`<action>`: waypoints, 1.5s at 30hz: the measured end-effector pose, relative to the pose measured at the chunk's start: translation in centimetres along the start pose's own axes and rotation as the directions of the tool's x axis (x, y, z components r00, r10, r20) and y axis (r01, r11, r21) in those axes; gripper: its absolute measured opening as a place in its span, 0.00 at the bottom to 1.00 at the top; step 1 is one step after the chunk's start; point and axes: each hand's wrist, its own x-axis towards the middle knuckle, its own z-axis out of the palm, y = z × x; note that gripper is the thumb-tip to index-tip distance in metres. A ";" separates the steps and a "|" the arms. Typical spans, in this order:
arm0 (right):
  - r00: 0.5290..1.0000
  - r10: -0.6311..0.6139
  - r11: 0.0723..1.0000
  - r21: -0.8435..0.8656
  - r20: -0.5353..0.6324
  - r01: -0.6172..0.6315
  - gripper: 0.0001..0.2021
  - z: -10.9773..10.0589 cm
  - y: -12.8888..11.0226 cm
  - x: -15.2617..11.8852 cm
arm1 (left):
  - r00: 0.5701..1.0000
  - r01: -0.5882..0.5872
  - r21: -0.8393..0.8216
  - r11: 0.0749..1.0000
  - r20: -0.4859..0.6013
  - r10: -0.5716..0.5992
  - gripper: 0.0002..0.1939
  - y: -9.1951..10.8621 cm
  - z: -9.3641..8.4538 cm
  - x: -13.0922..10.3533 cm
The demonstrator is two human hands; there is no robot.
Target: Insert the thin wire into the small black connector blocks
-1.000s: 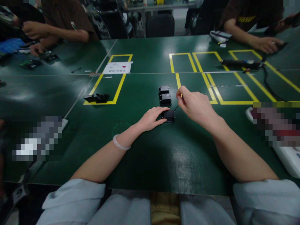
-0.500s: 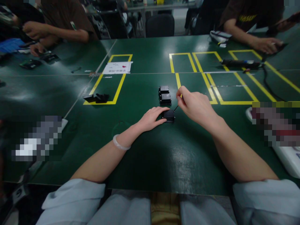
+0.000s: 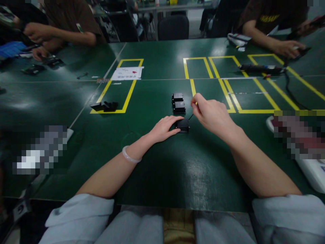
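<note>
The left hand point(image 3: 165, 129) reaches right, grip narrow around the black block point(image 3: 182, 125); the right hand point(image 3: 207, 110), bent leftward, pinches a thin tool point(image 3: 190, 117).

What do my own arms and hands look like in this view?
Both forearms show below loose, pale blue-grey sleeves. The left hand has a translucent whitish bangle at its wrist; the right hand is bare, without glove or bracelet.
</note>
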 end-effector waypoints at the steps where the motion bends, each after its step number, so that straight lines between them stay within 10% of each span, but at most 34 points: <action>1: 1.000 -0.002 1.000 0.004 -0.002 0.002 0.19 0.0 0.0 0.0 | 1.000 0.001 0.000 1.000 0.001 -0.001 0.25 0.0 0.0 0.0; 45: 1.000 -0.019 1.000 0.021 -0.009 0.019 0.17 0.1 -0.2 0.0 | 1.000 0.000 -0.006 1.000 -0.009 0.000 0.25 0.0 0.1 -0.1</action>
